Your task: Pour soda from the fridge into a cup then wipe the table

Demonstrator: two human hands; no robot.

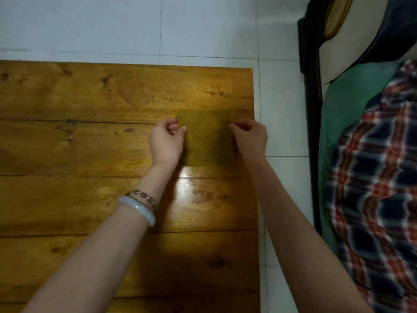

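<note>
A square olive-green cloth (208, 138) with a woven dotted pattern lies flat on the wooden table (90, 154), close to the table's right edge. My left hand (165, 142) pinches the cloth's left edge between thumb and curled fingers. My right hand (249, 137) pinches its right edge the same way. Two bracelets sit on my left wrist. No cup and no soda are in view.
White floor tiles (158, 26) lie beyond the table's far edge and along its right side. A bed with a plaid blanket (379, 177), a green sheet and a dark frame stands at the right.
</note>
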